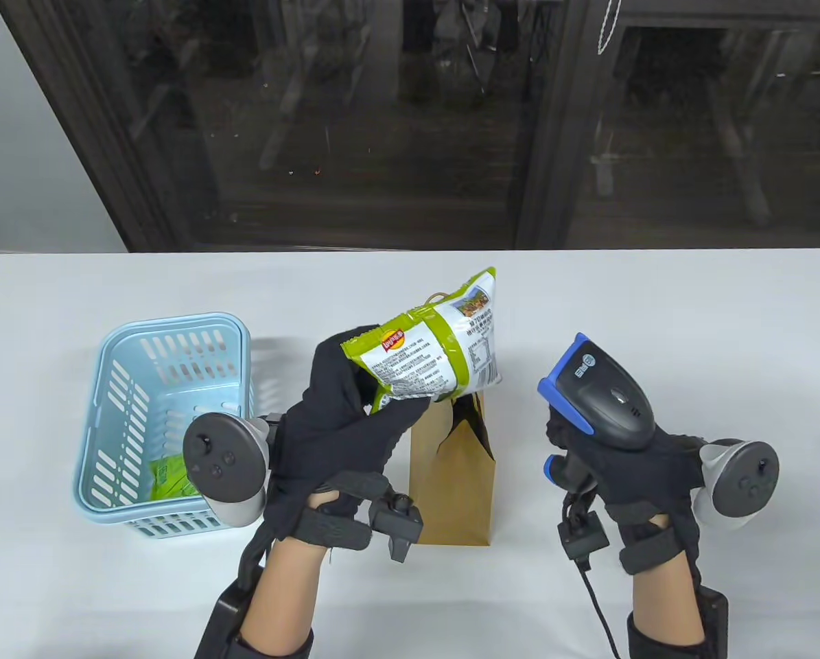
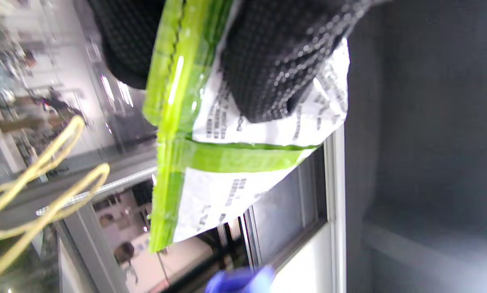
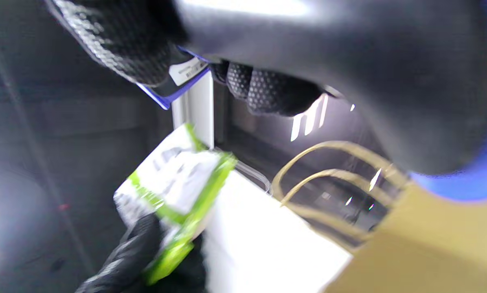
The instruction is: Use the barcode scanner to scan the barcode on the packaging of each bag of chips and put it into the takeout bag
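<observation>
Above the takeout bag (image 1: 451, 473), left hand (image 1: 344, 425) pinches bag of chips (image 1: 434, 343) by its lower end, printed back up. Only table view shows basket (image 1: 169, 425) left of that grip, green packet inside. Right hand (image 1: 629, 473) wraps barcode scanner (image 1: 598, 395) handle, head aimed toward chips; wrist views blurred

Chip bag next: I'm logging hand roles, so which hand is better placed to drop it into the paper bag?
Left. The left hand already grips the chip bag right above the open takeout bag. The right hand is busy holding the barcode scanner off to the side.
</observation>
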Tool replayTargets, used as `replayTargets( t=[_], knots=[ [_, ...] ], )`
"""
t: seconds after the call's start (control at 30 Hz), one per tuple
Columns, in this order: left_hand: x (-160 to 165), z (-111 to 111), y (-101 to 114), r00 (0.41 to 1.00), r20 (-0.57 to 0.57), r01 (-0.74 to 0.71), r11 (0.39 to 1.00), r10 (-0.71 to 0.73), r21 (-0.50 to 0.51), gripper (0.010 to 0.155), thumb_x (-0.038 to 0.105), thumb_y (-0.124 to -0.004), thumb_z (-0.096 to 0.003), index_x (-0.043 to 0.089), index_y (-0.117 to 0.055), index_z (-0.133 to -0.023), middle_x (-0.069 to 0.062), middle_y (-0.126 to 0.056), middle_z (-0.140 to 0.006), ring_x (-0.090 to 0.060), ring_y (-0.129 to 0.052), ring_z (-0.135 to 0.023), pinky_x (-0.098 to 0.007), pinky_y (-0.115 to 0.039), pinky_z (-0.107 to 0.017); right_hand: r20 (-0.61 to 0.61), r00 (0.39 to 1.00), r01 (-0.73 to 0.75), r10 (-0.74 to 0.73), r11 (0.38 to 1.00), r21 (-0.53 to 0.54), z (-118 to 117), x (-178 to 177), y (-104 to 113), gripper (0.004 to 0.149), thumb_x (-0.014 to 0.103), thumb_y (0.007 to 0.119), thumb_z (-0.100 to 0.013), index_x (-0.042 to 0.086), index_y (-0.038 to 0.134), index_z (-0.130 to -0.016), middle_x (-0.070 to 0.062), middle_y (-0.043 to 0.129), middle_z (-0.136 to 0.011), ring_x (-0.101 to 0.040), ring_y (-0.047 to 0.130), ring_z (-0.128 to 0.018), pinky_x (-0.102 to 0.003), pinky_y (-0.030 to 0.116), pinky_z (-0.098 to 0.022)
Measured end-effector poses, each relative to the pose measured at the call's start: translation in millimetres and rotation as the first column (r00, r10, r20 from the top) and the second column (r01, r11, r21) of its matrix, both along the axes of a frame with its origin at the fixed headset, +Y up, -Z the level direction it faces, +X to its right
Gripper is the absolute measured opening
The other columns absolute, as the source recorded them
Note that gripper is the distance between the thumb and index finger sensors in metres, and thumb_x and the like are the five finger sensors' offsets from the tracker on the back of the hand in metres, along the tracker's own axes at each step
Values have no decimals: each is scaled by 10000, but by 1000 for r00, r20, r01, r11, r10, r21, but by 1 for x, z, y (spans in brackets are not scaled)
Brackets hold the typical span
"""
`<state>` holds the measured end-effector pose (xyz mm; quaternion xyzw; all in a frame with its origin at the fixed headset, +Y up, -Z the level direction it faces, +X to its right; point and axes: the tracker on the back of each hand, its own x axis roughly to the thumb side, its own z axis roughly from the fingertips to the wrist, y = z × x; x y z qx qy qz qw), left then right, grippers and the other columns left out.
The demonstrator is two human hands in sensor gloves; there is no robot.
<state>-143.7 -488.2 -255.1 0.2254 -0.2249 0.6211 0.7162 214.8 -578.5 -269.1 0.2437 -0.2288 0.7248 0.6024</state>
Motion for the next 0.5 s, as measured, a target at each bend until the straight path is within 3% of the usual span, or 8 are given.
replayTargets(
  t=[0.1,0.2,0.37,0.5],
  knots=[
    [-12,-6,5,987,-148,-73,997,67,-32,666,220,-924,-467,189,-545,-1014,-125,-556,-1022,-199,-798,-806,-394,-873,-489,182,979,-86,90,996,-32,-10,16,-31,450,464,818,-584,152,762,-902,-98,848,-835,-233,970,-574,-398,857,-430],
    [-14,-16,4,967,-247,-84,993,62,-81,667,224,-917,-468,190,-530,-1011,-135,-538,-1019,-200,-787,-808,-392,-869,-492,263,956,-113,129,991,-77,-18,22,-54,453,463,817,-583,148,759,-903,-102,846,-834,-236,971,-572,-400,857,-427],
    [8,-25,-1,971,-232,18,992,-47,-127,653,200,-931,-457,181,-581,-1008,-146,-568,-1017,-226,-803,-800,-424,-860,-474,299,923,-184,243,960,-212,-39,24,-102,455,461,819,-579,144,762,-900,-107,848,-830,-240,974,-567,-403,859,-422],
    [23,-20,0,926,-331,153,982,-183,-115,650,212,-939,-449,179,-606,-1006,-136,-598,-1010,-225,-821,-786,-411,-869,-464,278,915,-202,292,929,-312,-49,25,-129,466,458,822,-577,127,764,-900,-112,849,-826,-244,974,-562,-406,858,-417]
  ],
)
